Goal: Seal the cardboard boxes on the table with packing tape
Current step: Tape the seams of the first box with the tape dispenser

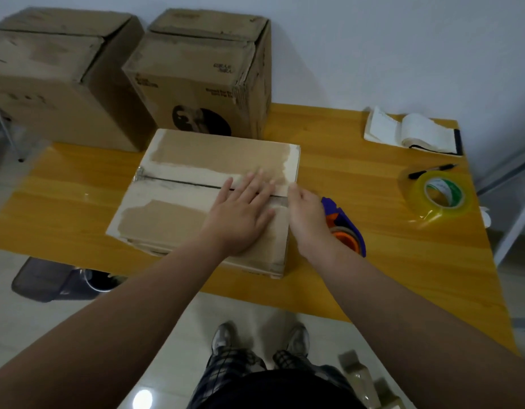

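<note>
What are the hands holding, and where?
The left hand presses flat on the box, holding nothing. The right hand partly covers the tape dispenser; whether it grips it cannot be told.

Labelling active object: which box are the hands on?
The low front box, left hand flat across its seam; the plain tall box and printed tall box behind stand untouched.

No text legible. Rear cardboard box (196, 84): dark printed lines near the front face's upper corners and right edge, above a round dark graphic; all too blurred to read. Tape roll (441, 193): green-and-white core label, lettering unresolvable.
</note>
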A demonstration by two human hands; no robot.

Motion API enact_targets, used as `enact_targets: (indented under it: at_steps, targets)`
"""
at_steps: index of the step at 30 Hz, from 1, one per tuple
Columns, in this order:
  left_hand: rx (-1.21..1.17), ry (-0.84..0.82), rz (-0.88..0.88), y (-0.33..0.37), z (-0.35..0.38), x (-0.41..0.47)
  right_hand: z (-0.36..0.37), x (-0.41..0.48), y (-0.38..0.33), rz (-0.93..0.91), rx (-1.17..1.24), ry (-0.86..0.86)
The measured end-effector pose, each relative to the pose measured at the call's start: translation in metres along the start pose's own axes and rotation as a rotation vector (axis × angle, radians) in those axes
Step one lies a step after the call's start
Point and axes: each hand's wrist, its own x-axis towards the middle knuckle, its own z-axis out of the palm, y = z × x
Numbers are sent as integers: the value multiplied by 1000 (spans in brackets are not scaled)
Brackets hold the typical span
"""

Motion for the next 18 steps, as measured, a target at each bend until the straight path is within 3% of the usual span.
enact_targets:
  at_steps: [3,9,18]
  targets:
    - [-69,-36,64,8,3,5,24,9,-17,213,-22,3]
    - [-126,-134,111,-10,1,7,31,10,-3,62,-215,160]
    - [-86,-76,-181,-132,-11,-39,31,7,-1,40,-427,235]
